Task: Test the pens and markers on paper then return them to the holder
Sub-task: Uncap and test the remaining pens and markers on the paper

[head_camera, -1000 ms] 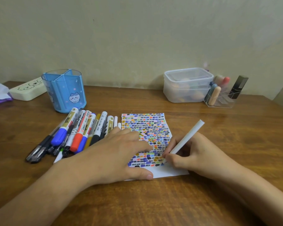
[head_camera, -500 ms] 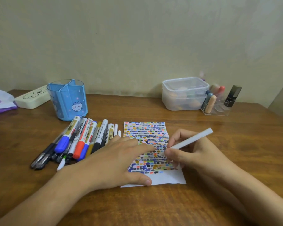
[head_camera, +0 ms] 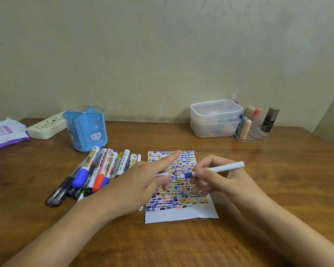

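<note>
A white paper (head_camera: 181,215) covered in small coloured marks lies on the wooden table (head_camera: 278,180). Above it, my right hand (head_camera: 222,183) grips a white marker (head_camera: 226,167) held level, its blue tip end pointing left. My left hand (head_camera: 141,183) hovers over the paper's left side and pinches a white cap (head_camera: 161,174) just left of the marker's tip, with the index finger stretched out. A row of pens and markers (head_camera: 96,170) lies left of the paper. The blue cat-print holder (head_camera: 85,130) stands behind them, with no pens showing in it.
A clear lidded plastic box (head_camera: 215,118) and a clear organiser with small tubes (head_camera: 253,130) stand at the back right. A cream pencil case (head_camera: 46,126) and a purple-white packet (head_camera: 4,133) lie at the back left. The wall runs along the table's far edge.
My right hand lifted the marker off the paper and turned it level. My left hand rose from pressing the paper and now holds a cap at the marker's tip.
</note>
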Demonstrator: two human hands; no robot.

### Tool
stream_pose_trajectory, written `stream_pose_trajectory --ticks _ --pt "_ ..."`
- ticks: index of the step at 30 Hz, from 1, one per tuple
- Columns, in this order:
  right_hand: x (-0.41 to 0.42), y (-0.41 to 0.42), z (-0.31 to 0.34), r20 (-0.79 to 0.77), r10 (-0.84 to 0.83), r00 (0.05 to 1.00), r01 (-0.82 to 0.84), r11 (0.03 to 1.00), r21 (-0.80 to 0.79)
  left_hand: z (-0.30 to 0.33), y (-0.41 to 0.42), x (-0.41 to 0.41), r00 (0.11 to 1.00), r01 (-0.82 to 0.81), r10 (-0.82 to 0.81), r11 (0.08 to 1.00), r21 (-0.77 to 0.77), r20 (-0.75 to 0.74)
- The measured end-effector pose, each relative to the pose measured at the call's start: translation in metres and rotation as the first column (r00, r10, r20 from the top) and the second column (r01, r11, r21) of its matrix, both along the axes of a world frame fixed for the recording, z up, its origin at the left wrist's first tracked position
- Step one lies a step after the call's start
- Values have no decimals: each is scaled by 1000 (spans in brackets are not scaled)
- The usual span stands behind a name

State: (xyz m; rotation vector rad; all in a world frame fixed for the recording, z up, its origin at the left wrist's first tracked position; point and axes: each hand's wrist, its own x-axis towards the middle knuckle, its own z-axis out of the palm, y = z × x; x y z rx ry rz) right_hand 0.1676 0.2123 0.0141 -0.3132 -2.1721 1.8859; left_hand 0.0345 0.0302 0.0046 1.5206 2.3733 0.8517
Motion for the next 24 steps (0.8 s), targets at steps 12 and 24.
stream_pose_trajectory --ticks 12,24 --pt "-1 -1 -6 -40 -5 999 5 1000 -3 5 0 7 1000 27 -27 999 43 -12" --pt "0 -3 -4 -52 21 998 -22 999 -36 3 1 6 998 45 -41 997 64 -50"
